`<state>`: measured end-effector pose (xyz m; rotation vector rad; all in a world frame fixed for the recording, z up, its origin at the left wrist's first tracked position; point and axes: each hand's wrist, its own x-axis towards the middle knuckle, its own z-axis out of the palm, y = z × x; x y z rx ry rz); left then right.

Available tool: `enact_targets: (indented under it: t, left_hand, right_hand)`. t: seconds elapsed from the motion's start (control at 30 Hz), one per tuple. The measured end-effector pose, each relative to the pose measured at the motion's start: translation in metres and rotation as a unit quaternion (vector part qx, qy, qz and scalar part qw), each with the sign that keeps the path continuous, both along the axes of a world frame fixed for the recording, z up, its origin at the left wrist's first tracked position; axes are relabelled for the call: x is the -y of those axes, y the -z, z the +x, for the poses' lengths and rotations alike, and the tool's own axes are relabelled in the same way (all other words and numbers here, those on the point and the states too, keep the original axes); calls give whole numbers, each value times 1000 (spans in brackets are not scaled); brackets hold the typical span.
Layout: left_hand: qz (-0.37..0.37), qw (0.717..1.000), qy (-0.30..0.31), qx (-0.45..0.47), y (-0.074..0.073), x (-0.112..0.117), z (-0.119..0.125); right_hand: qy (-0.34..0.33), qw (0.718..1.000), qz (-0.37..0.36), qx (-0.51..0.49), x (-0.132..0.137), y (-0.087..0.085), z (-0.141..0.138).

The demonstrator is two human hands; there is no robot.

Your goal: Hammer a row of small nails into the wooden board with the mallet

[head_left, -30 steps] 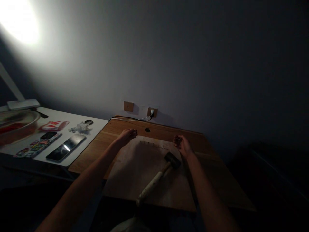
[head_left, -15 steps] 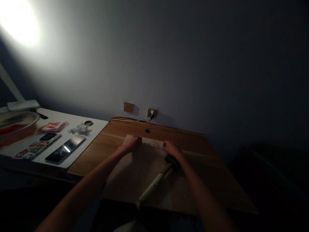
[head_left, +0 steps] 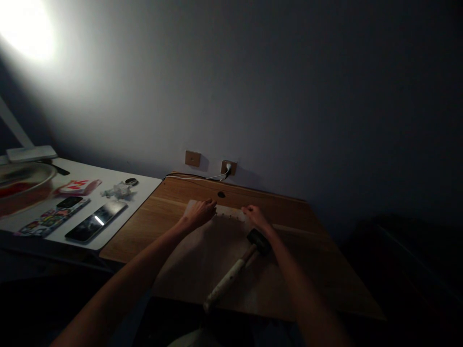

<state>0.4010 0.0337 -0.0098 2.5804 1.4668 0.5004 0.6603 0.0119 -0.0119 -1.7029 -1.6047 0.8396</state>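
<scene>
A pale, thin board (head_left: pixel 202 260) lies on the wooden table, with a row of several small nail-like pins (head_left: pixel 226 216) standing near its far edge. My left hand (head_left: pixel 201 213) is over the board's far left part, fingers closed at the left end of the row. At the right end, my right hand (head_left: pixel 256 216) has thumb and forefinger pinched together. Whatever either hand holds is too small and dim to make out. A mallet (head_left: pixel 231 277) with a black head and a pale handle lies across the board, its head close to my right forearm.
On the white table (head_left: pixel 144 185) at left lie a phone (head_left: pixel 97 221), a patterned case (head_left: pixel 50 219), a red-and-white packet (head_left: pixel 79 186), crumpled plastic (head_left: pixel 119 190) and a large clear bowl (head_left: pixel 27 188). Cables run to a wall socket (head_left: pixel 229 167) behind the wooden table (head_left: pixel 289 212).
My left hand has shifted slightly right and toward the wall along the row of pins. My right hand has moved slightly toward the wall and left. The mallet has stayed put.
</scene>
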Motion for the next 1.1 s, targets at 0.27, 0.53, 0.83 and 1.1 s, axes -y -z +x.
enact_targets:
  t: [0.27,0.53,0.83,1.1]
  left_hand:
    - [-298,863,-102,396,9,-19,7]
    - [-134,985,-3,108,23,-12,3]
    - [-79,994,52,50,14,-12,5]
    - [-117,975,-22,190,16,-25,17]
  right_hand:
    - [-36,965,-19,258,7,0,-28]
    - [-16,977,18,213,9,-1,-30]
    - [12,995,73,-74,-3,-12,-21]
    - [10,993,58,-101,-3,-14,-19]
